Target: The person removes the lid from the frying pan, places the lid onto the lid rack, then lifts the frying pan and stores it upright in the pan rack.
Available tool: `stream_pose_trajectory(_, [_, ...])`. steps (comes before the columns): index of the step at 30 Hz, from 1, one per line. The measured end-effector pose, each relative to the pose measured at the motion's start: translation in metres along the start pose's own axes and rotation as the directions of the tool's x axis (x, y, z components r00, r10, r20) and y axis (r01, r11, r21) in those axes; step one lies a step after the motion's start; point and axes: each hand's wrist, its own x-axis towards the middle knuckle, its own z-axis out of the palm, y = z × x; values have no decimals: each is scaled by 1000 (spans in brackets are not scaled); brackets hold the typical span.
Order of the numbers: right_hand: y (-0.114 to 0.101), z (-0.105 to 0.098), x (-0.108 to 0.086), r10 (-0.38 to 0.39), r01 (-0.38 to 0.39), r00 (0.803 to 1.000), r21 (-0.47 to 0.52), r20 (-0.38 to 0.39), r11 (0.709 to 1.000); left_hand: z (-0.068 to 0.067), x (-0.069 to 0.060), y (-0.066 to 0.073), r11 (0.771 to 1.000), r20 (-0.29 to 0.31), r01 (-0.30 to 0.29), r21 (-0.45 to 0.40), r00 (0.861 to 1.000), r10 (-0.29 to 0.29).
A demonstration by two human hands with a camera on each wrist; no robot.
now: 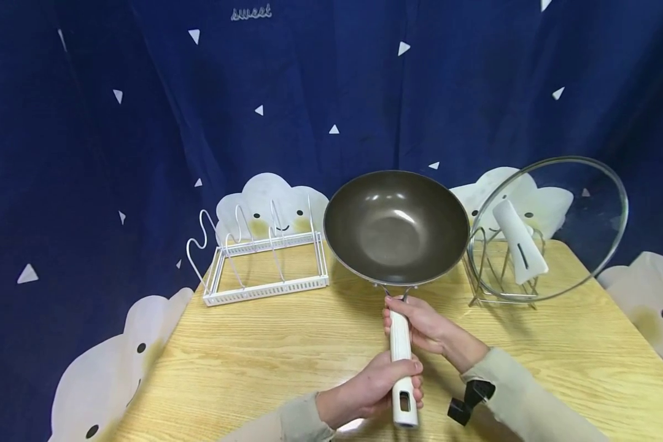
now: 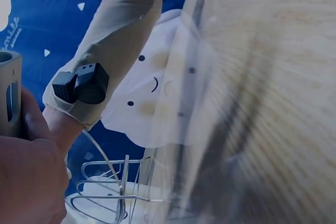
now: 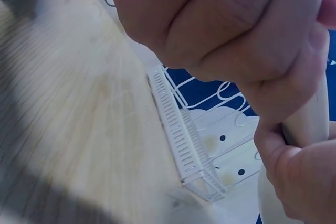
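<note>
White handle in both my hands, wok up, lid in a rack

My left hand wraps the lower end of the handle, thumb across it; my right hand grips it higher, just below the bowl. The wok is up off the wooden table, tilted so its dark inside faces me, and I see nothing in it. I judge the work part-way: the wok is in hand but rests in neither rack, so setting it down seems left. Beyond, leftward, stands the white rack; I make out no pan or lid between its dividers. Rightward, the glass lid stands tilted in the wire rack, a step that looks done. Behind everything hangs a blue curtain.
</note>
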Motion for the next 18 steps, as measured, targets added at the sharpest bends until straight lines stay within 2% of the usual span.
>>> stream_pose_trajectory(6, [-7, 9, -1, -28, 28, 1000, -16, -6, 999, 0, -4, 8, 1000, 27, -21, 7, 999, 20])
stream_pose_trajectory(11, [-15, 15, 1, -46, 46, 999, -2, 28, 999, -1, -5, 14, 998, 82, -63, -15, 995, 64])
stream_pose_trajectory(18, [-23, 18, 2, -60, 58, 995, 38, 74, 998, -2, -7, 20, 998, 137, -59, -13, 989, 60])
